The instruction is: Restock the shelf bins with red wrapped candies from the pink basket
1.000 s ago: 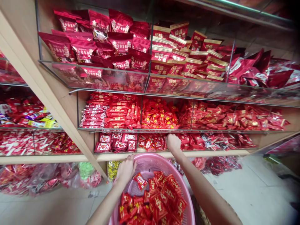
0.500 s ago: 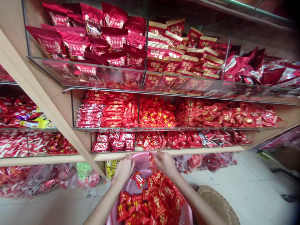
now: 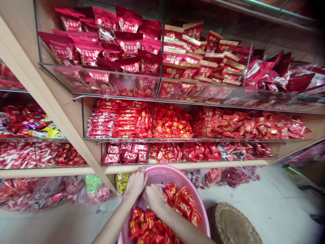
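A pink plastic basket (image 3: 200, 206) with a mesh wall is in front of me, holding many red candy packets (image 3: 181, 205) with gold and yellow print. My left hand (image 3: 137, 183) is closed over the basket's rim at its far left side. Close beside it, my right hand (image 3: 153, 197) is inside the basket with its fingers curled. Whatever those fingertips touch or hold is hidden behind the hand. Heaped packets lie under my right forearm, against the near and right sides of the basket.
Ahead stands a wooden shelf unit (image 3: 188, 165) with clear-fronted bins of red wrapped sweets (image 3: 172, 123). Bagged goods (image 3: 228, 176) lie on the floor below it. A round woven-edged stool (image 3: 235, 225) stands right of the basket. A slanting wooden post (image 3: 50, 101) divides the shelves.
My right hand has moved left, from the basket's far rim with a red packet to beside my left hand. The left hand stays on the rim. The view has shifted slightly.
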{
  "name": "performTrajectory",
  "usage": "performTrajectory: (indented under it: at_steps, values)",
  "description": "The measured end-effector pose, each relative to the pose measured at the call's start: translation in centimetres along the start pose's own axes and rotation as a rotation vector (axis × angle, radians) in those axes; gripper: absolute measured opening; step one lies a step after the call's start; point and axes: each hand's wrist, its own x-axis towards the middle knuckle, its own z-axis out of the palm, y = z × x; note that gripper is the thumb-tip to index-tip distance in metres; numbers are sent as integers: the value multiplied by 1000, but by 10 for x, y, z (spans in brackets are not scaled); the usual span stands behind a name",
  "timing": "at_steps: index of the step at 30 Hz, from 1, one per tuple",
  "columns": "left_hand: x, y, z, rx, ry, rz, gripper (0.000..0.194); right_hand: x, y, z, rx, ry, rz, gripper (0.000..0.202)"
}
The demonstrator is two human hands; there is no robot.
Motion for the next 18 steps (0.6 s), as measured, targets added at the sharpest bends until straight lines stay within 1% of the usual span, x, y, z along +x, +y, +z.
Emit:
performTrajectory:
  at_steps: [5,7,11,15,18]
  values:
    - [0,1,-2,-3,-3,2,30,0,4,11,94,32,-22,28]
    - [0,1,-1,-2,-3,4,30,1,12,10,145,58,-16,27]
    - [0,0,2,5,-1,8,31,9,34,4,180,94,72,30]
    - [0,0,3,12,1,5,31,17,49,4,179,39,117,27]
    - [0,0,2,15,-3,7,31,21,47,10,174,-28,129,39]
